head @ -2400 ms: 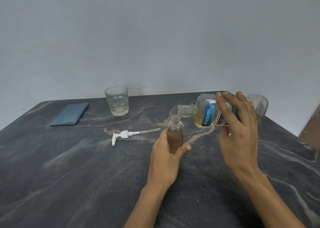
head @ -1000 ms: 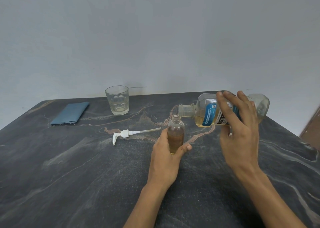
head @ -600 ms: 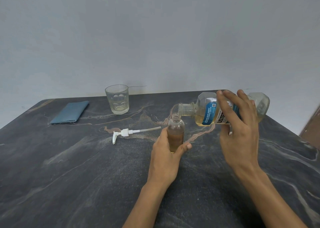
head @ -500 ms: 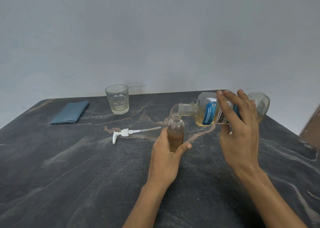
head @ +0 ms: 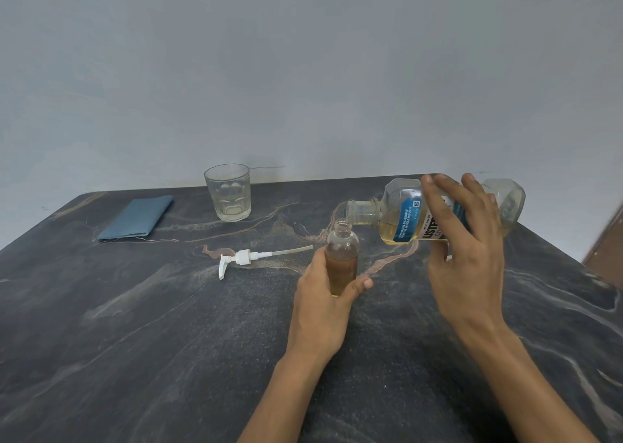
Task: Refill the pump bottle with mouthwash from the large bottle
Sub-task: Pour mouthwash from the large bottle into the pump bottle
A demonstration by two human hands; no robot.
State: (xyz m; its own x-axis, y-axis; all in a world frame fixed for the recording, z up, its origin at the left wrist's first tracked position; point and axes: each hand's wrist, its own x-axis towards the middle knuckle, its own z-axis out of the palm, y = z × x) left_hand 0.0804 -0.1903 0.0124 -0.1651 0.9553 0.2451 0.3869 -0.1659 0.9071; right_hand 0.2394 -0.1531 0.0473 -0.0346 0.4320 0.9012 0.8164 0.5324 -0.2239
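Observation:
A small clear pump bottle [head: 341, 257] stands upright on the dark marble table [head: 168, 324], open at the neck and mostly full of amber liquid. My left hand [head: 323, 301] grips its lower body. My right hand [head: 465, 247] holds the large mouthwash bottle [head: 404, 218] tipped on its side, its open mouth just above and right of the small bottle's neck. Yellow liquid lies pooled along the big bottle's lower side. The white pump head [head: 246, 259] with its tube lies on the table to the left.
An empty drinking glass [head: 228, 191] stands near the table's far edge. A folded blue cloth [head: 136, 218] lies at the far left. A wall rises behind the table. A brown edge [head: 606, 243] shows at the far right.
Both hands and both bottles keep nearly the same pose. The large bottle stays tipped over the small bottle's neck.

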